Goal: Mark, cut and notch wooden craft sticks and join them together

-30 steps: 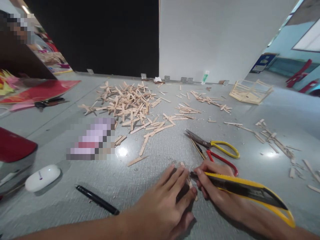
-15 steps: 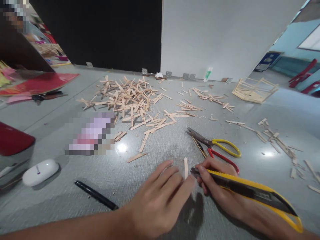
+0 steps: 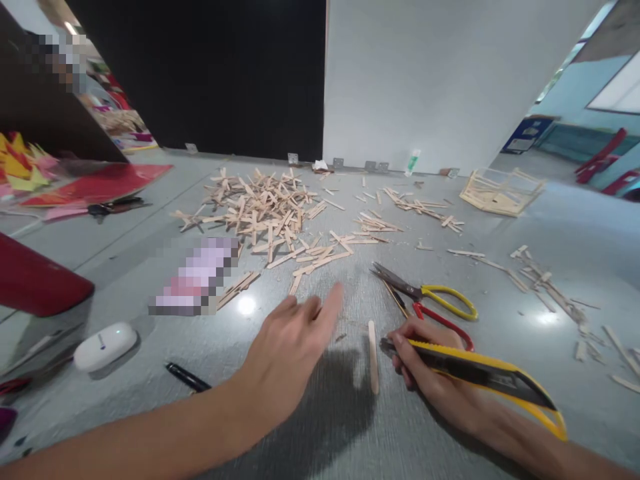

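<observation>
My right hand (image 3: 431,357) is wrapped round a yellow and black box cutter (image 3: 493,379), its tip pointing left. Just left of that tip a wooden craft stick (image 3: 373,360) lies by itself on the grey table, untouched by either hand. Over the table to its left hovers my left hand (image 3: 287,340), index finger stretched out and the other fingers bent. No object shows in it, though its palm side is hidden. Its fingertips are near some loose craft sticks (image 3: 323,260). Beyond my right hand rest scissors (image 3: 417,291) with one yellow and one red handle.
A large pile of craft sticks (image 3: 260,207) spreads across the back. Cut scraps (image 3: 550,287) lie at the right, below a small stick frame (image 3: 500,193). On the left are a blurred-out phone (image 3: 197,277), a white case (image 3: 105,347), a black pen (image 3: 187,378) and a red object (image 3: 40,280).
My left hand has moved left and away from the craft stick, uncovering it, and its index finger now points forward. My right hand still grips the box cutter. The view has shifted slightly.
</observation>
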Demonstrator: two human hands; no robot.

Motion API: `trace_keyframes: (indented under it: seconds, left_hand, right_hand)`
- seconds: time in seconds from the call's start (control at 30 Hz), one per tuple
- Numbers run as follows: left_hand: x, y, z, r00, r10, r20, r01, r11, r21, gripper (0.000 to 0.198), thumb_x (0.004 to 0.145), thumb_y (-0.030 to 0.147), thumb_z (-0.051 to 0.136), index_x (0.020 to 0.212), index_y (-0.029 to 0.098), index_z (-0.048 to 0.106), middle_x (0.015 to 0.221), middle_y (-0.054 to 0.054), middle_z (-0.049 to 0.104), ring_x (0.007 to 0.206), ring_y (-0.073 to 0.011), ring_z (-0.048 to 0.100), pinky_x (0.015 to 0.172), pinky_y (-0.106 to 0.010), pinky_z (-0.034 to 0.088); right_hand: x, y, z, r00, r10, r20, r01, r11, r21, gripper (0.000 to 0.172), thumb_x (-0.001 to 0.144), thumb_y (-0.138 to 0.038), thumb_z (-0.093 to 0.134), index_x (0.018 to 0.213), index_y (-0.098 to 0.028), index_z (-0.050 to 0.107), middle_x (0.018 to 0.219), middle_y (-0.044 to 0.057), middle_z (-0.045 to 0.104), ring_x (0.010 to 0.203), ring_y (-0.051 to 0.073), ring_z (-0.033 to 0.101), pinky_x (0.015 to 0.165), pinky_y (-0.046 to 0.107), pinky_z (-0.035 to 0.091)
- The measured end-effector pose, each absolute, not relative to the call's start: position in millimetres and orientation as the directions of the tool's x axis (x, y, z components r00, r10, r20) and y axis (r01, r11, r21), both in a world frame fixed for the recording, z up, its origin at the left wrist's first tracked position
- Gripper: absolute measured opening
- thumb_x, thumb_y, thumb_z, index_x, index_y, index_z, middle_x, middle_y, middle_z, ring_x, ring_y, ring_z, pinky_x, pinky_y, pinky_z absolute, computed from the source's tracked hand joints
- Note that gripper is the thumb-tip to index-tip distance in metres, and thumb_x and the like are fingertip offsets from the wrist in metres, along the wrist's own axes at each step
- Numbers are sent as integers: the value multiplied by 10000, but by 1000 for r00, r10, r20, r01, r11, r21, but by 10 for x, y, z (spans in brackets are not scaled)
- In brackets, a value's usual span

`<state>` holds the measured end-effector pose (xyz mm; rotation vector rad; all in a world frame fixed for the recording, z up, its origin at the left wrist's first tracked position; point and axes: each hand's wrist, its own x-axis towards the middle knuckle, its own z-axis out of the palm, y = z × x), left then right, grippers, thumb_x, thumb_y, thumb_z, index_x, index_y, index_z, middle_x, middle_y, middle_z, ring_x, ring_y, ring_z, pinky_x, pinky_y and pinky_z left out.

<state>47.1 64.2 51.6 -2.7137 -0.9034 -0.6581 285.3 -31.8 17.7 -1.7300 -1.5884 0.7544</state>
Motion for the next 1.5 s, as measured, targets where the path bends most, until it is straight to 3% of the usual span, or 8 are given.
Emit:
trace_keyframes:
  seconds: [0.1, 0.2, 0.27, 0.4, 0.63, 0.8, 1.07, 1.5]
  left_hand:
    - [485, 677, 486, 709, 523, 473, 627, -774, -85, 731, 909, -61, 509, 1572, 244, 473, 1476, -186, 594, 1280, -364, 639, 1048, -638, 524]
    - [503, 677, 380, 748, 503, 432, 581, -812, -62, 222, 1040, 197, 572, 1188, 184, 737, 1491, -159, 589, 1468, -467, 442, 1168, -851, 233]
    - [510, 645, 286, 814, 453, 363, 490, -872, -10, 199, 1055, 190, 547, 1056, 177, 745, 1373, -124, 664, 1433, -397, 497, 1233, -766, 232]
    - [544, 522, 151, 895, 367, 255, 336, -929, 155, 353, 1018, 96, 562, 1358, 179, 611, 1378, -91, 660, 1352, -282, 564, 1216, -549, 377]
    - [610, 396, 120, 917, 265, 297, 231, -962, 145, 305, 1057, 460, 625, 1024, 177, 735, 1092, -62, 745, 1087, -279, 657, 1118, -520, 404]
    - [552, 391, 219, 914, 367, 172, 328, -919, 216, 119, 1034, 187, 606, 1110, 170, 696, 1046, -65, 736, 1007, -259, 665, 1069, -478, 430]
    - [545, 436, 324, 875, 477, 78, 430, -841, 328, 340, 944, 92, 571, 1267, 186, 618, 1115, -88, 727, 1036, -277, 663, 1003, -424, 474]
    - [512, 633, 334, 753, 610, 245, 594, -791, 143, 474, 838, -109, 411, 1155, 184, 608, 820, 11, 708, 752, -187, 681, 1145, -515, 386]
  right_hand:
    - [2839, -304, 208, 102, 995, 6, 615, -58, -786, 402, 1084, -502, 528, 781, -252, 614, 632, -23, 636, 552, 149, 578, 516, 286, 438]
    - [2836, -299, 202, 101, 995, 0, 601, -61, -797, 389, 1083, -507, 536, 802, -255, 631, 644, -24, 648, 555, 148, 580, 518, 284, 439]
    - [2839, -303, 186, 99, 995, 4, 595, -56, -802, 379, 1077, -516, 552, 816, -256, 639, 681, -19, 664, 570, 147, 586, 517, 279, 439]
    - [2845, -317, 165, 97, 995, 16, 594, -45, -803, 383, 1084, -515, 536, 821, -252, 631, 703, -16, 661, 569, 142, 584, 502, 268, 432]
    - [2862, -317, 138, 98, 995, 7, 585, -52, -809, 376, 1089, -521, 522, 854, -248, 631, 725, -13, 671, 580, 142, 602, 510, 260, 462]
    - [2853, -316, 134, 103, 995, 4, 589, -58, -806, 379, 1089, -520, 519, 848, -248, 626, 721, -12, 667, 577, 142, 599, 490, 252, 449]
    - [2851, -300, 153, 113, 993, 19, 600, -53, -798, 405, 1089, -521, 522, 806, -248, 620, 667, -20, 628, 552, 139, 562, 500, 264, 427]
    - [2851, -322, 144, 109, 994, 5, 593, -61, -803, 376, 1083, -516, 530, 847, -246, 642, 732, -2, 679, 568, 145, 600, 500, 260, 475]
